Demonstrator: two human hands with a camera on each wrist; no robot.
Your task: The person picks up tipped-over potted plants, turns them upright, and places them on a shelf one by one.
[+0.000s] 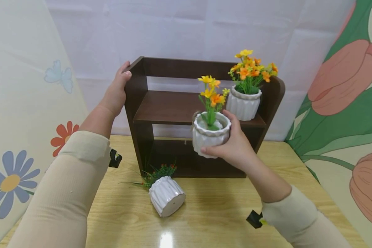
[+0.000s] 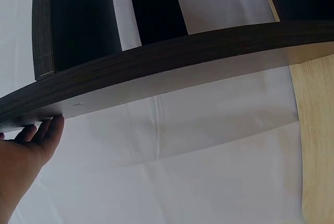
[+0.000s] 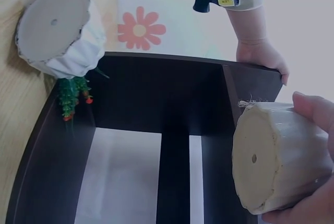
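Observation:
My right hand (image 1: 235,148) grips a white fluted flowerpot (image 1: 209,139) with yellow and orange artificial flowers, thumb in front and fingers round its far side. It is held in front of the dark brown shelf (image 1: 167,106); the right wrist view shows the pot's underside (image 3: 255,158) with a small hole. My left hand (image 1: 116,89) rests against the shelf's left side panel near its top, fingers (image 2: 51,135) touching the outer face. A similar flowerpot (image 1: 243,103) with orange and yellow flowers stands upright at the right end of the upper shelf board.
Another white flowerpot (image 1: 166,194) with green sprigs and red tips lies tipped over on the wooden table (image 1: 217,213), its base toward me and its plant against the lower shelf's front. A white cloth (image 1: 186,31) hangs behind; flower-printed panels (image 1: 338,79) flank both sides.

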